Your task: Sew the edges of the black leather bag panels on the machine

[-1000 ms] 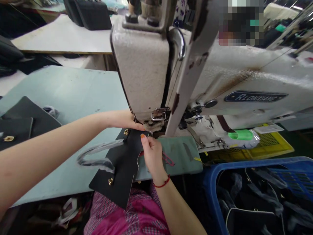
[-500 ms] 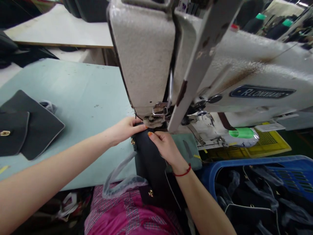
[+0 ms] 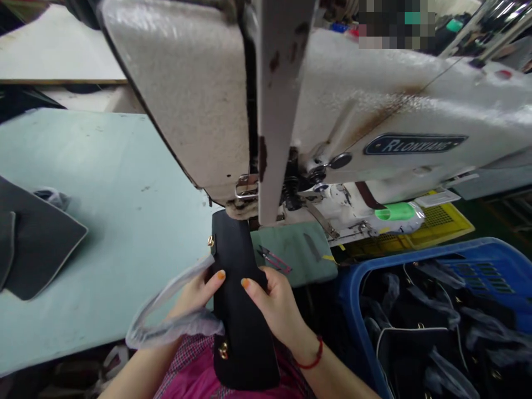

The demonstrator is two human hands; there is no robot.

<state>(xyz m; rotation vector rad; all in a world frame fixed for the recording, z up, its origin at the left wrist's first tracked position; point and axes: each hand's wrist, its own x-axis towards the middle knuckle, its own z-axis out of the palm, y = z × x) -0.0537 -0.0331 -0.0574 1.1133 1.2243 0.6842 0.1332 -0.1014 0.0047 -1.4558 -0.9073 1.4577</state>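
Observation:
A black handbag (image 3: 239,260) with gold fittings lies lengthwise below the head of a sewing machine (image 3: 199,100), its far end close to the presser foot area. On its left edge my left hand (image 3: 197,291) is closed, thumb on top. My right hand (image 3: 276,302) grips the right edge, with the fingers partly hidden beneath. A plastic-wrapped handle (image 3: 166,316) loops out to the left, over my left wrist. Pink-handled thread snips (image 3: 274,259) rest on the green machine bed (image 3: 307,266), just right of the bag.
A blue basket (image 3: 353,299) at the right holds several black bags with wrapped handles. Behind it is a yellow crate (image 3: 449,224). Dark bag pieces (image 3: 45,238) with pale edging lie on the light green table (image 3: 112,183) at left.
Both hands have moved back from the needle area toward my body and now hold the bag's sides. The bag has turned more upright in view, and the snips have come into sight.

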